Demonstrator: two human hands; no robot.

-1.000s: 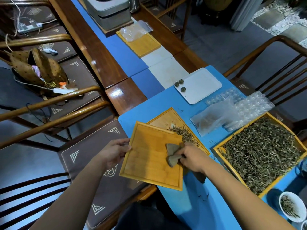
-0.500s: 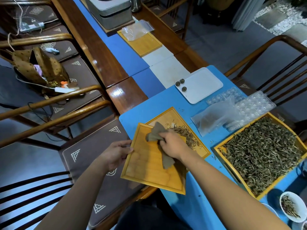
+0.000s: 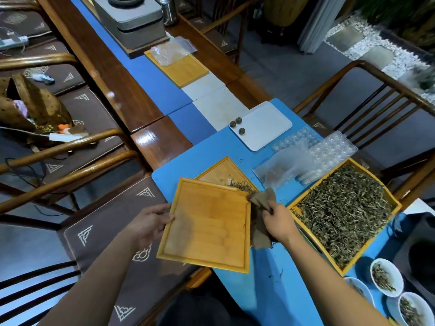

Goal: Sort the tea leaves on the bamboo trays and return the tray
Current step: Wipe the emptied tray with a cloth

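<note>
My left hand (image 3: 150,222) grips the left edge of an empty bamboo tray (image 3: 207,227), held tilted over the table's near left corner. My right hand (image 3: 279,220) is closed on a grey-brown cloth (image 3: 261,201) just past the tray's right edge. Behind the held tray lies a second bamboo tray (image 3: 221,170) with a small heap of tea leaves (image 3: 240,185) at its near side. A large bamboo tray (image 3: 395,204) full of dried tea leaves (image 3: 343,212) sits to the right.
A white plastic board (image 3: 266,128) with three tea balls (image 3: 237,124) lies further back, beside clear plastic moulds (image 3: 329,151) and a plastic bag (image 3: 280,170). White bowls (image 3: 386,277) of leaves stand at the bottom right. Wooden chairs flank the blue-covered table (image 3: 259,290).
My right hand has swept the cloth from the tray's middle up and then off its right edge. The left hand keeps holding the tray, now raised and tilted a little more.
</note>
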